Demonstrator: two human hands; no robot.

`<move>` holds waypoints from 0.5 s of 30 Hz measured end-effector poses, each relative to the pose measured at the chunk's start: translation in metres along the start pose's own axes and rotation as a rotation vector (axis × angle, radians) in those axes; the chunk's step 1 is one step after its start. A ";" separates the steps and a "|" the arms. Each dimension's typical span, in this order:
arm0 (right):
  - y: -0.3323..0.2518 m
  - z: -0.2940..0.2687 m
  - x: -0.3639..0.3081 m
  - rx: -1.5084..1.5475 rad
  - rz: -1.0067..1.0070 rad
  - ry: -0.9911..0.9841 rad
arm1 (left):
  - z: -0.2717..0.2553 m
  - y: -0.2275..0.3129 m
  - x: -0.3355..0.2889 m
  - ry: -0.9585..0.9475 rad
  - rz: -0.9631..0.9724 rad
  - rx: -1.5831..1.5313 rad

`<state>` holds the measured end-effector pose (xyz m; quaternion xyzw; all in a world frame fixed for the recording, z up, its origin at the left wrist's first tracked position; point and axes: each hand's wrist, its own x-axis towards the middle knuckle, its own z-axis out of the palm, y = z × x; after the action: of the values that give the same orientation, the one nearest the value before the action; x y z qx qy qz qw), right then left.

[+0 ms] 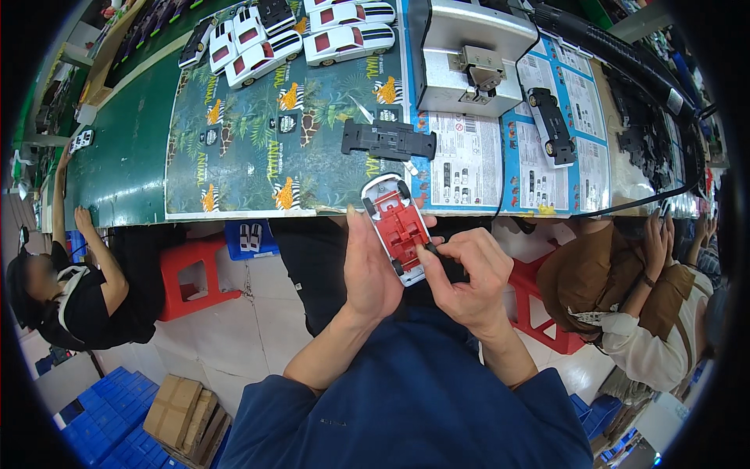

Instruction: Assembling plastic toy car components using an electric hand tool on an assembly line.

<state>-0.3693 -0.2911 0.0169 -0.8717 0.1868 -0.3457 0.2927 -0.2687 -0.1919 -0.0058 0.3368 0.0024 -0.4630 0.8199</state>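
Note:
Just off the table's front edge, my left hand point(366, 266) is closed around the left side of an upside-down toy car point(405, 227). The car has a white shell, a red interior facing up and black wheels along its sides. From the right, my right hand point(476, 277) pinches a small black part, seemingly a wheel, at the car's lower right; fingers partly cover it. On the table just beyond the car lies a black car chassis point(388, 141), with a thin pale strip partly hidden under it.
Several white toy cars point(348, 43) stand at the far left of the printed sheet point(242, 148). A metal press fixture point(478, 70) stands beyond, with an overturned car point(551, 127) to its right. A black cable curves along the right. Other people sit left and right near red stools point(191, 277).

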 end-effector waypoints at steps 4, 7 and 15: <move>0.006 -0.008 0.010 0.114 0.120 -0.029 | -0.003 0.003 -0.001 -0.014 -0.026 -0.049; 0.017 -0.004 0.043 0.075 0.093 0.002 | -0.002 0.006 0.000 -0.031 -0.020 -0.070; 0.011 0.013 0.101 0.052 -0.081 -0.246 | -0.014 0.019 -0.004 -0.037 0.008 -0.054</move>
<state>-0.2919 -0.3478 0.0518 -0.9065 0.1052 -0.2523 0.3217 -0.2519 -0.1746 -0.0050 0.3058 -0.0018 -0.4656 0.8305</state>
